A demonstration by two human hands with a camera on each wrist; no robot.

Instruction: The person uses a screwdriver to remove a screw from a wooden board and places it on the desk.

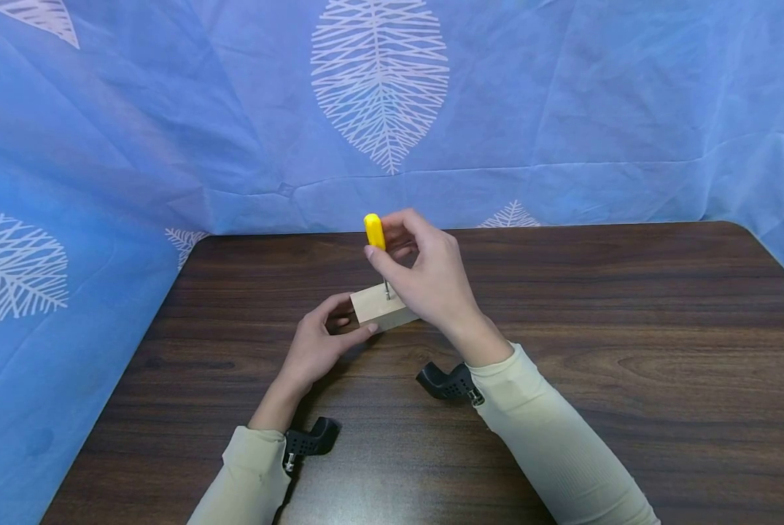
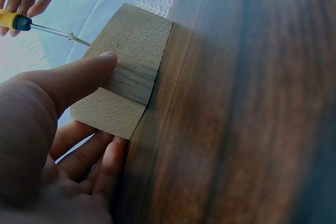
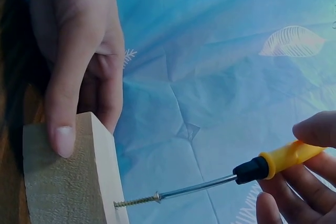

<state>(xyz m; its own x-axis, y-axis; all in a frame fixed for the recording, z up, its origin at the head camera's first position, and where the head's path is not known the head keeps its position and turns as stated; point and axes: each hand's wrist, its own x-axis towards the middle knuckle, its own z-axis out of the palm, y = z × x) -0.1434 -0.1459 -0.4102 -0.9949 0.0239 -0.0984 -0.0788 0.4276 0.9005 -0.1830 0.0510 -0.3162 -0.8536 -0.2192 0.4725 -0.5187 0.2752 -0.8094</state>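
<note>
A pale wooden block [image 1: 370,305] lies on the table, held at its left end by my left hand [image 1: 314,346]. In the left wrist view, the thumb [image 2: 79,80] presses one face while the fingers curl round the other side. My right hand [image 1: 436,277] pinches the yellow handle of a screwdriver [image 1: 375,232] above the block. The right wrist view shows the screwdriver's shaft meeting the head of a brass-coloured screw [image 3: 139,201]. That screw's tip is in the block's top face, and most of its thread shows outside the wood.
The dark wood-grain table [image 1: 628,364] extends on both sides of the hands. A blue cloth with white leaf patterns [image 1: 234,109] hangs behind it and along the left. Black wrist mounts [image 1: 447,380] jut out from both sleeves.
</note>
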